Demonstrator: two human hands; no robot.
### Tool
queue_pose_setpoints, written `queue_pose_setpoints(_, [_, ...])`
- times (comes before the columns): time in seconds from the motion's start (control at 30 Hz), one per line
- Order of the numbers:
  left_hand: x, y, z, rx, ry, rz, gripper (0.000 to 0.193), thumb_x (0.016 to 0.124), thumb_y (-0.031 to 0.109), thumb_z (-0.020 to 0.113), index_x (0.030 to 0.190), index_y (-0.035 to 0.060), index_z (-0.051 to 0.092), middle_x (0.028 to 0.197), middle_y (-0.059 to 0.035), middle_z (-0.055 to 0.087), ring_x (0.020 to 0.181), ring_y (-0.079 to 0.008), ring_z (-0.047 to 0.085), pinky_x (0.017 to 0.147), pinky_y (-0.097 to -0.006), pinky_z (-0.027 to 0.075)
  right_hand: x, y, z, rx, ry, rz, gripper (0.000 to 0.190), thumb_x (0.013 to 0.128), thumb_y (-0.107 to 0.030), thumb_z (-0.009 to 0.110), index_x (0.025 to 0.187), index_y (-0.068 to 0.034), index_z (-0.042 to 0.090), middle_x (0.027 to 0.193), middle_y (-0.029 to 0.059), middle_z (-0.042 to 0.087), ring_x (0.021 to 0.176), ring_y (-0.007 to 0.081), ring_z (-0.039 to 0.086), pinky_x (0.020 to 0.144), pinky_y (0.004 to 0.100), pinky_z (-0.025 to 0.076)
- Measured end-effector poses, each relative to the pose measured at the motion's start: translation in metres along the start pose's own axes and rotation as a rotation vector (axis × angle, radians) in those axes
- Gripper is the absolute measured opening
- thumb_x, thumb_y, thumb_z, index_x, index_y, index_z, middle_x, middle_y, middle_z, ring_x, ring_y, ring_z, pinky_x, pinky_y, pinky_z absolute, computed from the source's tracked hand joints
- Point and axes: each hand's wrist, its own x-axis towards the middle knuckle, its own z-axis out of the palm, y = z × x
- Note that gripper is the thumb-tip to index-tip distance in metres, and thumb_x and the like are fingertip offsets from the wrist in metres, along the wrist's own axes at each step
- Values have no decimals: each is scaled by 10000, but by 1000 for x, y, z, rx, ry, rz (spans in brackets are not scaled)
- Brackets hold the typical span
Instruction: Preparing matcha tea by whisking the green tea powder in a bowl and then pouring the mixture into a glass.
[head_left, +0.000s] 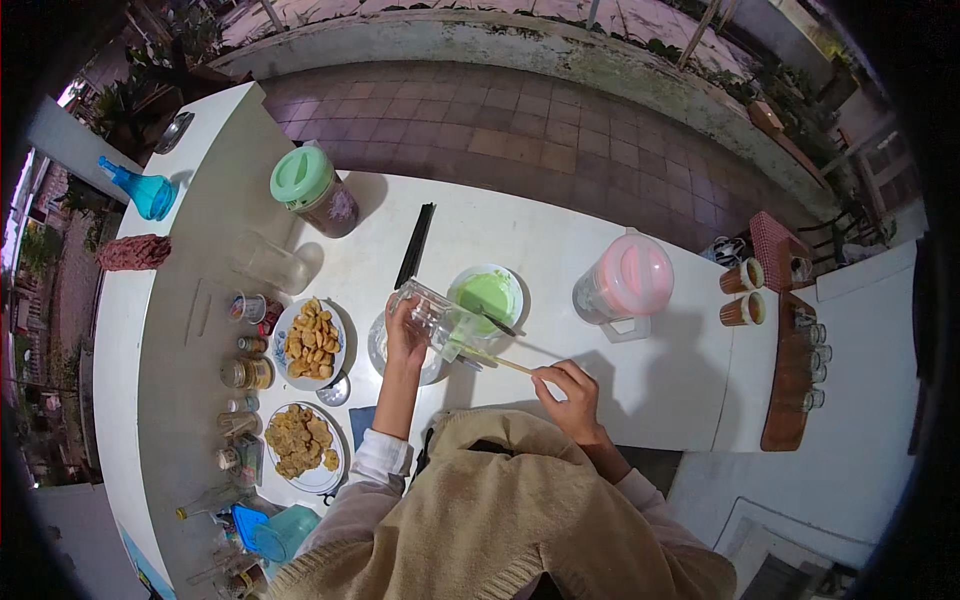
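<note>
My left hand (406, 334) grips a clear glass or plastic container (429, 309), tilted with its mouth towards the right. Pale green batter coats the inside near that mouth. Between the fingertips of my right hand (571, 397) is a thin wooden stick (514, 365), its far end at the green-smeared mouth. Just beyond the container stands a white bowl (519, 291) of green batter (478, 288), with a dark-looking spoon (497, 322) resting in it. A second bowl (376, 351) with white contents lies partly hidden behind my left hand and the container.
Plates of fried food (311, 341) (300, 442) stand at the left, beside several jars (247, 373). A green-lidded pitcher (315, 191), black chopsticks (415, 246) and a pink-lidded pitcher (626, 277) stand farther back. Two brown cups (741, 309) are near a wooden tray (784, 405) with glasses.
</note>
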Motion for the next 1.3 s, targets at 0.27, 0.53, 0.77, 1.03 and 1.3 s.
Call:
queue_pose_setpoints(0.27, [4, 0, -6, -46, 48, -1, 302, 718, 56, 639, 969, 132, 489, 900, -23, 566, 845, -184, 552, 734, -335, 484, -1, 0, 3, -19, 1, 37, 120, 694, -20, 682, 803, -60, 652, 736, 58, 597, 638, 211, 597, 558, 298, 465])
queue_pose_setpoints(0.53, [-1, 1, -2, 3, -5, -50, 277, 737, 87, 614, 978, 145, 489, 881, -14, 559, 827, -172, 552, 708, -316, 481, 1, 11, -2, -104, 46, 96, 99, 717, -29, 667, 812, -44, 644, 746, 66, 599, 655, 214, 599, 569, 305, 466])
queue_pose_setpoints(0.77, [-3, 0, -1, -15, -44, 8, 382, 739, 94, 623, 1067, 146, 433, 888, -24, 554, 842, -192, 549, 695, -326, 470, 6, 9, -6, -71, 104, 116, 104, 713, -63, 668, 812, -90, 651, 734, 48, 590, 637, 221, 587, 551, 319, 462])
queue_pose_setpoints(1.03, [2, -1, -3, 6, 54, 38, 455, 720, 67, 655, 1093, 134, 404, 926, -37, 548, 894, -225, 542, 718, -356, 470, -3, 7, 1, -39, 37, -32, 129, 684, -60, 693, 800, -102, 657, 728, 30, 578, 629, 200, 584, 535, 299, 459])
queue_pose_setpoints(1.3, [2, 1, -1, 9, 154, 18, 663, 673, 42, 691, 1198, 146, 300, 976, -69, 531, 894, -233, 543, 716, -365, 470, -7, 4, 2, -56, -11, -48, 124, 679, -18, 697, 788, -59, 655, 712, 49, 576, 620, 196, 585, 533, 292, 457])
